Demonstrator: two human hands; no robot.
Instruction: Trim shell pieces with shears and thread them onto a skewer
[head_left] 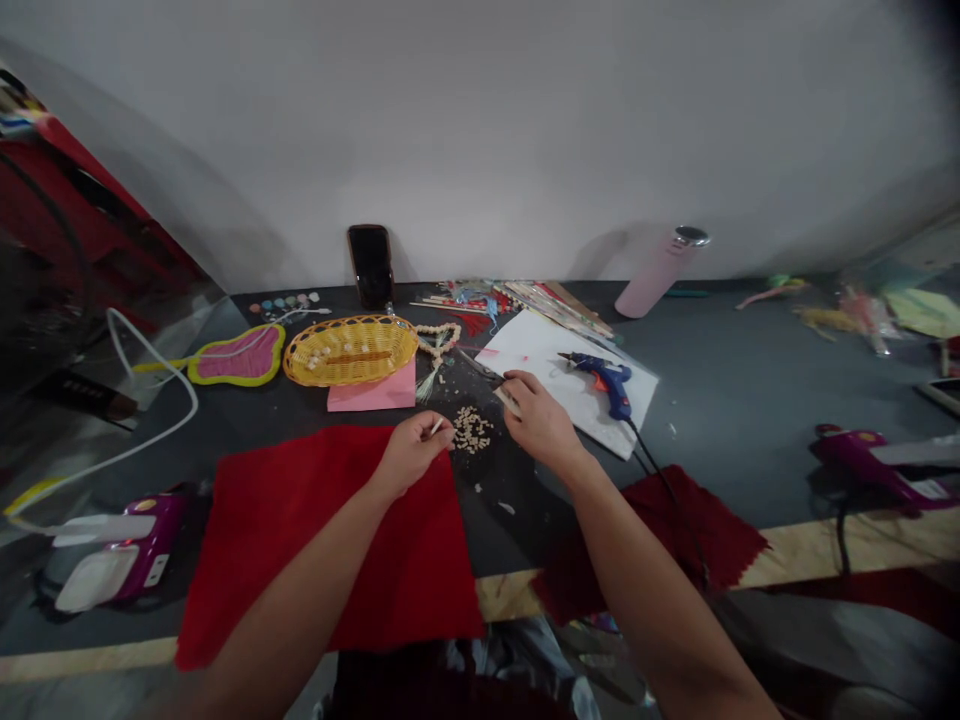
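Observation:
Near the middle of the dark table, my left hand pinches a small pale stick, above the edge of a red cloth. To its right my right hand is closed around a tool with pale handles and dark metal jaws, which looks like pliers or cutters. The jaws point up and to the left. Between my hands lies a heap of small beige pieces. The two hands are apart, and the tool does not touch the stick.
A yellow basket rests on a pink block. A blue glue gun lies on white paper, its cord running toward me. Behind stand a phone and a pink bottle. Purple devices sit at both sides.

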